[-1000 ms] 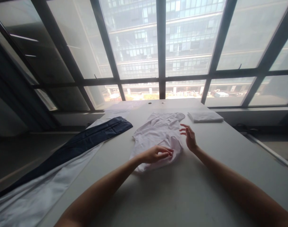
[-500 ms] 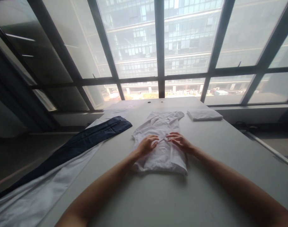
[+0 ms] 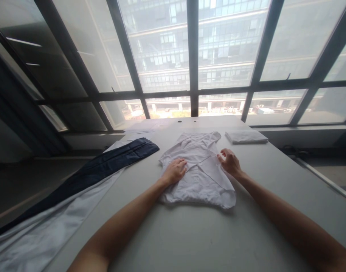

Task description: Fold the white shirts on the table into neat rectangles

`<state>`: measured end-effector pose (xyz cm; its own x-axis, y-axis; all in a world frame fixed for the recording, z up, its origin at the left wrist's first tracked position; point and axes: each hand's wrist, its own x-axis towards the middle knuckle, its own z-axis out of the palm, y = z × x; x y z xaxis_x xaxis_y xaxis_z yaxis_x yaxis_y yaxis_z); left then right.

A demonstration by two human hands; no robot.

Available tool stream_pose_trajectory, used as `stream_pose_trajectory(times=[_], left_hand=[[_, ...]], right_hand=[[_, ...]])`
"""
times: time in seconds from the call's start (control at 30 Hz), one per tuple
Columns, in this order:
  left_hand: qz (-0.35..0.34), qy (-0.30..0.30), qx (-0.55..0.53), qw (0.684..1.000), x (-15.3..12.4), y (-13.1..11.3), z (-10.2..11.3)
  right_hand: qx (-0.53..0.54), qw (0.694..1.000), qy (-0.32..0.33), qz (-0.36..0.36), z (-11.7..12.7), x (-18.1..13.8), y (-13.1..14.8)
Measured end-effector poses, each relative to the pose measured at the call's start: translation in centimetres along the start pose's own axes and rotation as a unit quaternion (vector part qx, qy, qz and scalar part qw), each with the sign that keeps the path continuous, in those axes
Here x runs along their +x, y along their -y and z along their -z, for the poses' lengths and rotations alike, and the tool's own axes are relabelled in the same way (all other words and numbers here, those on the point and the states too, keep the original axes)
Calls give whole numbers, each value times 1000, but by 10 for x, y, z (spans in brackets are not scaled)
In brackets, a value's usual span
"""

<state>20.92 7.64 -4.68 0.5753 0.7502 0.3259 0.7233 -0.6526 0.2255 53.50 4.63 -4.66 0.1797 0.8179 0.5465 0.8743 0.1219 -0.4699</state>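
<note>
A white shirt (image 3: 201, 177) lies spread on the grey table (image 3: 207, 238), collar end toward the window. My left hand (image 3: 175, 170) rests flat on its left half, fingers stretched out. My right hand (image 3: 229, 162) is at the shirt's right edge with fingers curled, pinching the fabric there. Both forearms reach in from the bottom of the view.
A folded white cloth (image 3: 245, 136) lies at the far right of the table. Dark navy trousers (image 3: 104, 166) and a white garment (image 3: 48, 234) stretch along the table's left side. Large windows (image 3: 190, 56) stand just behind the table's far edge.
The crumpled shirt has been laid out flatter and wider. My right hand moved from the shirt's middle to its right edge and curled on the fabric; my left hand stayed pressing on the left half.
</note>
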Motion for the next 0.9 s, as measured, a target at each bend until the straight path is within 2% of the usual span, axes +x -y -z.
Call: stream_pose_trajectory(times=[0.1, 0.17, 0.27, 0.37, 0.47, 0.53, 0.6, 0.67, 0.73, 0.8, 0.9], left_hand=[[0, -3, 1, 1000, 0, 1, -1], [-1, -4, 5, 1000, 0, 2, -1], [-6, -1, 5, 1000, 0, 1, -2], [-9, 4, 1, 1000, 0, 1, -2], [-15, 12, -3, 1000, 0, 1, 2], [-19, 21, -7, 1000, 1, -1, 8], [-17, 34, -8, 999, 1, -3, 15], [-3, 43, 3, 999, 1, -6, 22], [21, 36, 21, 999, 0, -9, 25], [39, 5, 34, 999, 0, -10, 20], [21, -18, 28, 999, -2, -9, 5]], right_hand=[[80, 991, 9, 107, -10, -1, -1], [93, 987, 47, 121, -14, -1, 0], [74, 993, 60, 69, -11, 1, -3], [-2, 999, 33, -35, 3, 4, -15], [-121, 981, 57, -137, 19, 7, -32], [-161, 973, 58, -156, 25, 8, -41], [-151, 981, 30, -121, 25, 9, -44], [-115, 992, 19, -51, 20, 10, -41], [-75, 995, 62, 28, 12, 9, -34], [-49, 988, 115, 86, 4, 5, -28], [-52, 982, 147, 111, -3, 1, -25]])
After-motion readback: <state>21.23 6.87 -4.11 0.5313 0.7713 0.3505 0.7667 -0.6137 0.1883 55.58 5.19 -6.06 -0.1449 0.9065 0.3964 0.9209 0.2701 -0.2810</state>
